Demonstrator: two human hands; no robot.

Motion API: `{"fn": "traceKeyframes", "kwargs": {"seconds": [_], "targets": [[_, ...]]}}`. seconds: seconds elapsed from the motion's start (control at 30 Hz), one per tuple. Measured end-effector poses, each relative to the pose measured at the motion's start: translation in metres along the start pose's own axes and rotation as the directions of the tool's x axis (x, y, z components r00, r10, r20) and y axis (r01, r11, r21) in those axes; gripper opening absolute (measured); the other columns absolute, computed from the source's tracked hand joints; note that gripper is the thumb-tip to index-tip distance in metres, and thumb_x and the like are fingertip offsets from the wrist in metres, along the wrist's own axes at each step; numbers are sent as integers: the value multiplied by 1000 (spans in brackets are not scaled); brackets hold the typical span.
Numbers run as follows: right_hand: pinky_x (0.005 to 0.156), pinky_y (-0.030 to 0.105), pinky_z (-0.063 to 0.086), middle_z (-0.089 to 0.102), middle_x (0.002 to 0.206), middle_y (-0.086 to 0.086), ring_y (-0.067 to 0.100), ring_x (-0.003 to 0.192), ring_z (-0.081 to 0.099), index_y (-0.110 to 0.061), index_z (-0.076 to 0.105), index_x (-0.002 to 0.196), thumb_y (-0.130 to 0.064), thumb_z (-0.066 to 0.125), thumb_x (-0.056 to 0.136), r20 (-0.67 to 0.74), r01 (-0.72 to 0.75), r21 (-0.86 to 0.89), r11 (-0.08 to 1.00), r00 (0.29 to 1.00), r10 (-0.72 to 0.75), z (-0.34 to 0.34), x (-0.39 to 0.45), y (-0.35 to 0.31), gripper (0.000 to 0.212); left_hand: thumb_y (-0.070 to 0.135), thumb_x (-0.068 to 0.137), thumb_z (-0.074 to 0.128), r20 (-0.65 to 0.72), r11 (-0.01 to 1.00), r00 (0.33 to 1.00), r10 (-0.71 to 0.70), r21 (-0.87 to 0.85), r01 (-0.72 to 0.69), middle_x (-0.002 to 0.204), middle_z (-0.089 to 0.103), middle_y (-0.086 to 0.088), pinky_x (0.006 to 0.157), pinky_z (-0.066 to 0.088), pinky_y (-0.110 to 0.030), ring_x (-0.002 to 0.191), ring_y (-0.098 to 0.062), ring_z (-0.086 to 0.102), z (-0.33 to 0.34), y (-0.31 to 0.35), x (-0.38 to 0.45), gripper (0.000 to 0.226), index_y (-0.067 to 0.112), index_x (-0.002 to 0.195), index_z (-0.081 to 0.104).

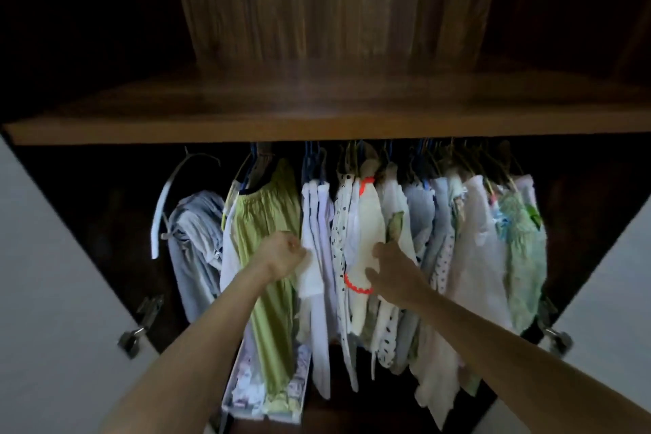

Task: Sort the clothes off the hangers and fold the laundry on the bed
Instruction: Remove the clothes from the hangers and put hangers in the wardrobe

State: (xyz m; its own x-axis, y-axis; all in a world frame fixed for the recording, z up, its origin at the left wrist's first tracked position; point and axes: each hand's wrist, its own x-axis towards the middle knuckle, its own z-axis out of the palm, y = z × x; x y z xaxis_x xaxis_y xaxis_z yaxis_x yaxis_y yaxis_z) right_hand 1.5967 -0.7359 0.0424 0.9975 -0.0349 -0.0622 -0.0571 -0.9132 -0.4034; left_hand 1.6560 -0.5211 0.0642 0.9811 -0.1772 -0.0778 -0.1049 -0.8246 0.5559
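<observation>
head cam | faces open wardrobe [324, 130] | near, slightly upward

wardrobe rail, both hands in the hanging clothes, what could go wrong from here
The clothes are packed tight, so pulling the white garment that the left hand grips could drag the green garment beside it off its hanger. The right hand presses the cream garment with orange trim; its trim may snag. In this dim light a wrong piece may get picked.

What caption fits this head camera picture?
Both hands, left and right, reach into hanging clothes under a wooden shelf.
</observation>
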Motion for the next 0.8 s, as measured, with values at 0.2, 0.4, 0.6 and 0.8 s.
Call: {"fn": "traceKeyframes", "kwargs": {"seconds": [0.2, 0.4, 0.6, 0.8], "targets": [[69, 32, 41, 51, 94, 10, 26, 86, 55, -3, 53, 94, -23, 46, 97, 229, 133, -48, 990, 966, -119, -45, -69, -51, 21, 28, 94, 49, 95, 936, 986, -137, 338, 98, 115, 64, -4, 87, 51, -38, 107, -26, 59, -73, 4, -121, 24, 17, 108, 66], [78, 36, 48, 62, 98, 13, 29, 94, 60, -3, 58, 89, -25, 49, 96, 370, 381, -49, 923, 866, -338, -56, -113, -123, 24, 27, 93, 51, -55, 897, 919, -390, 205, 392, 118, 64, -11, 92, 49, -40, 109, -33, 60, -89, -20, -255, 24, 15, 106, 66], [78, 38, 49, 68, 96, 19, 32, 91, 62, -10, 58, 79, -28, 52, 93, 512, 700, 31, 713, 602, -613, -20, -202, -239, 23, 34, 93, 56, -147, 734, 733, -664, 57, 677, 120, 65, -9, 93, 50, -39, 109, -27, 60, -92, -59, -426, 33, 15, 119, 62], [81, 35, 49, 65, 91, 9, 29, 90, 61, -16, 56, 85, -30, 52, 93, 639, 897, 147, 416, 235, -732, 43, -334, -342, 16, 35, 93, 55, -236, 498, 474, -848, -54, 865, 119, 65, -7, 91, 51, -37, 108, -29, 61, -95, -85, -613, 34, 17, 122, 62]]}}
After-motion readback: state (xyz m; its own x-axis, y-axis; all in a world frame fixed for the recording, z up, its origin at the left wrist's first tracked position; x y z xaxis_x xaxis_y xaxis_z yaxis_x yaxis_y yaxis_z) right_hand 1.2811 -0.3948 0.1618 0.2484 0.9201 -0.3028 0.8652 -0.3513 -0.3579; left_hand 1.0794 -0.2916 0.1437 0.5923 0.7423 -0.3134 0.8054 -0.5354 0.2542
